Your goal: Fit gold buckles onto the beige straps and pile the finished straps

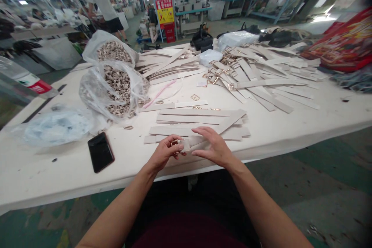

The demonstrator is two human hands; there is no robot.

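My left hand point(163, 154) pinches the near end of a pale grey-beige strap point(231, 121), where a metal buckle point(176, 142) sits partly covered by the fingers. From there the strap slants up to the right across other flat straps point(192, 118) on the table. My right hand point(215, 149) is beside the buckle end, its thumb and fingers spread apart around the strap without closing on it. Just beyond the stacked straps lies a loose gold-coloured buckle point(195, 97).
Two clear bags point(87, 85) of small beige loops stand at the left. A black phone point(100, 152) lies nearer me. Buckled straps point(270, 85) heap up at the right, by a red bag point(345, 42). A person point(101, 2) stands beyond the table point(66, 174).
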